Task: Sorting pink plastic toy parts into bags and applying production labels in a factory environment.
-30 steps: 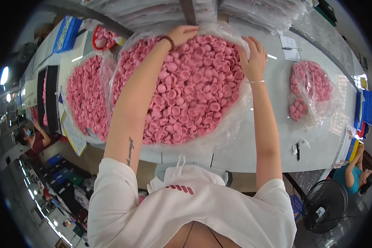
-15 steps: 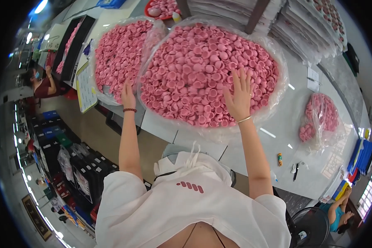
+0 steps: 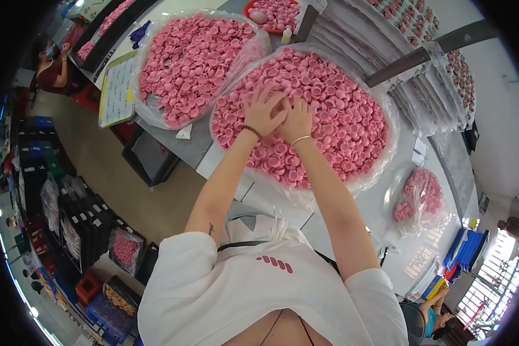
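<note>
A large heap of small pink cup-shaped pieces [image 3: 343, 124] lies on a clear plastic sheet or bag [image 3: 389, 135] in front of me. My left hand [image 3: 263, 113] rests on the heap, palm down with its fingers spread. Close beside it my right hand [image 3: 297, 122] presses on the same pieces, its fingers stretched forward and partly hidden among them. The two hands almost touch at the thumbs, and I see no piece gripped in either. To the left, a second pink heap [image 3: 193, 63] lies in another clear bag.
A smaller tied bag of pink pieces [image 3: 424, 193] sits on the table at right. Stacked trays [image 3: 357, 43] and a dark metal bar [image 3: 398, 66] stand behind the heap. A red bowl [image 3: 249, 10] is at the back. Other people work at far left and lower right.
My left hand has moved right, from beside the left bag onto the large heap. My right hand has moved left to meet it. The whole view has shifted and turned somewhat.
</note>
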Motion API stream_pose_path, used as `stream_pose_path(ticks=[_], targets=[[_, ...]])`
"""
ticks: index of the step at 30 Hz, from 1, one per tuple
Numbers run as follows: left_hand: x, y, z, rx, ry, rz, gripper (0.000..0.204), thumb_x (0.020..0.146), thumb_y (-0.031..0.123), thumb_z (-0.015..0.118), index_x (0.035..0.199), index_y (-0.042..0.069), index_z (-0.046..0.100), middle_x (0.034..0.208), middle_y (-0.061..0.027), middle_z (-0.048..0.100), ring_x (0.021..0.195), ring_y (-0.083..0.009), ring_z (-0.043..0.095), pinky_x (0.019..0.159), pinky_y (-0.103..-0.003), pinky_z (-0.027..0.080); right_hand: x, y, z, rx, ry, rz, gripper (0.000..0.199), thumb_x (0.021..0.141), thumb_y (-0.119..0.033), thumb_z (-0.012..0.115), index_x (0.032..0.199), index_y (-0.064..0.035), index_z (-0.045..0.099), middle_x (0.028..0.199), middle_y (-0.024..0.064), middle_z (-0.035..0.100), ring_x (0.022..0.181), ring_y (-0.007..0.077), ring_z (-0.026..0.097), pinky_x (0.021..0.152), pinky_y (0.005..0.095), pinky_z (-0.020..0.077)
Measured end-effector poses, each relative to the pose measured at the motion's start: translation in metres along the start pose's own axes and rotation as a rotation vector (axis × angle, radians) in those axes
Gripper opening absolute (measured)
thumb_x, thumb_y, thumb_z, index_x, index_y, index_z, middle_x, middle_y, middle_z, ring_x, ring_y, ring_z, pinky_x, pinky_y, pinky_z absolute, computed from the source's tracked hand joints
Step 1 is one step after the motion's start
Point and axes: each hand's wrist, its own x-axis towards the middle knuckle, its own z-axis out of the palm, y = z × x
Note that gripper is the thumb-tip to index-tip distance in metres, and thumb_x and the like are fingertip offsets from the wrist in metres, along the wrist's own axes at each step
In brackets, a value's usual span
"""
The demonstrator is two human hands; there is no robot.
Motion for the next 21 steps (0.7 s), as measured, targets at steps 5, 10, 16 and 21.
stream_pose_path(ticks=[5, 10, 16, 21], targets=[[-0.006, -0.048, 0.007, 0.108, 0.008, 0.062, 0.047, 0.077, 0.046, 0.055, 0.119, 0.024, 0.054, 0.138, -0.0032, 0.036, 0.130, -0.0323, 0.027, 0.101, -0.064, 0.009, -0.022, -0.001, -0.017, -0.082, -0.011, -0.092, 0.056, 0.080, -0.044, 0.052, 0.130, -0.0203, 0.045, 0.128, 0.0208, 0.041, 0.123, 0.0373, 0.034, 0.103, 0.0559, 0.0167], [-0.015, -0.094, -0.001, 0.009, 0.044, -0.012, 0.054, 0.075, 0.046, 0.059, 0.124, 0.024, 0.051, 0.142, -0.0044, 0.032, 0.131, -0.0347, 0.024, 0.101, -0.064, 0.013, -0.023, 0.035, -0.062, -0.073, 0.022, 0.018, 0.057, 0.081, -0.050, 0.050, 0.131, -0.0224, 0.044, 0.138, 0.0195, 0.030, 0.129, 0.0368, 0.025, 0.101, 0.0635, 0.0084], [-0.020, -0.018, -0.021, 0.020, -0.084, 0.071, 0.065, 0.071, 0.057, 0.060, 0.129, 0.030, 0.045, 0.147, -0.0046, 0.020, 0.134, -0.0428, 0.006, 0.095, -0.072, 0.001, -0.039, 0.102, -0.047, -0.189, -0.019, 0.371, 0.063, 0.080, -0.050, 0.052, 0.136, -0.0289, 0.034, 0.144, 0.0179, 0.021, 0.131, 0.0452, 0.014, 0.098, 0.0679, 0.0085], [-0.072, 0.025, 0.009, 0.040, -0.205, 0.208, 0.064, 0.068, 0.046, 0.065, 0.127, 0.030, 0.048, 0.146, -0.0073, 0.021, 0.133, -0.0432, 0.010, 0.100, -0.067, 0.008, -0.058, 0.084, -0.045, -0.108, -0.024, 0.301, 0.064, 0.078, -0.049, 0.055, 0.136, -0.0262, 0.036, 0.143, 0.0186, 0.019, 0.130, 0.0470, 0.013, 0.098, 0.0671, 0.0114]])
